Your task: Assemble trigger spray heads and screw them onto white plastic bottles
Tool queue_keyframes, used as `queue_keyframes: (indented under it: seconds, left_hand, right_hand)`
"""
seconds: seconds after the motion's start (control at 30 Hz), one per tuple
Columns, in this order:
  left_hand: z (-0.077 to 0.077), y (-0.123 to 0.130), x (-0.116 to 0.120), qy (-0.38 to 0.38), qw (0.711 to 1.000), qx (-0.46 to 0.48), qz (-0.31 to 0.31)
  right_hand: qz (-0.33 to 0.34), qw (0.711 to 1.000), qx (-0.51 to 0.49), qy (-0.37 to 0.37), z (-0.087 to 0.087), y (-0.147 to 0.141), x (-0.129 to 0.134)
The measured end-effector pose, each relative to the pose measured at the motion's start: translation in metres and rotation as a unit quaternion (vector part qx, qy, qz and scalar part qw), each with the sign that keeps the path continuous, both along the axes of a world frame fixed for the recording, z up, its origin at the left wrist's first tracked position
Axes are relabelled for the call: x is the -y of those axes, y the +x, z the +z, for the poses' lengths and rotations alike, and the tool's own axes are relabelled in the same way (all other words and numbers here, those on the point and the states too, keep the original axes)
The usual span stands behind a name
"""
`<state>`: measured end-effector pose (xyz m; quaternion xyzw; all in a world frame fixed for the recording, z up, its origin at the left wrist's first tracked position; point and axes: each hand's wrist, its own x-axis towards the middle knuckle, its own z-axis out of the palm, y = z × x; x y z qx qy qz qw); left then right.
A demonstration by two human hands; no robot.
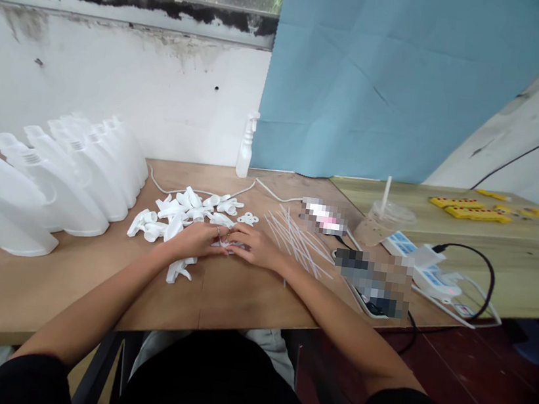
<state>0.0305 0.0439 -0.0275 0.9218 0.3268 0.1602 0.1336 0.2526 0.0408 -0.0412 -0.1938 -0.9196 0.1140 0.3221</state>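
My left hand (199, 240) and my right hand (254, 246) meet fingertip to fingertip over the table, at the right edge of a pile of white spray trigger heads (176, 213). Small white pieces show between and beneath the fingers, too small to make out. The fingers of both hands are bent together. One loose trigger head (181, 271) lies in front of my left hand. Just behind my right hand sit small white ring-shaped parts (248, 218). Thin white tubes (301, 242) are spread to the right.
Rows of white bottles (79, 170) stand at the left. A spray bottle (246, 146) stands by the wall. On the right are a lidded cup (376, 224) with a straw, a power strip (427, 269), cables, a blurred phone (370, 285) and yellow pieces (476, 214).
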Motion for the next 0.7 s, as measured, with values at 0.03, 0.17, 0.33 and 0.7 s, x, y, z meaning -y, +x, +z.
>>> queue_keyframes:
  seconds: [0.03, 0.17, 0.33, 0.7]
  left_hand:
    - [-0.0001, 0.0000, -0.0002, 0.002, 1.000, 0.002, -0.004]
    - [-0.0002, 0.0000, -0.0011, 0.007, 1.000, 0.014, -0.021]
    - [-0.0015, -0.0004, -0.0019, 0.016, 0.999, 0.026, -0.021]
    - [0.0032, 0.0007, 0.0017, 0.013, 0.999, 0.029, -0.029]
  right_hand:
    - [0.003, 1.000, -0.004, -0.004, 0.0004, -0.0002, 0.0002]
    - [0.012, 1.000, -0.007, -0.006, 0.0038, -0.0017, 0.0021]
    - [0.003, 1.000, -0.006, 0.017, 0.0052, -0.0037, 0.0025]
    - [0.003, 0.998, -0.051, -0.031, -0.0015, -0.0069, -0.0006]
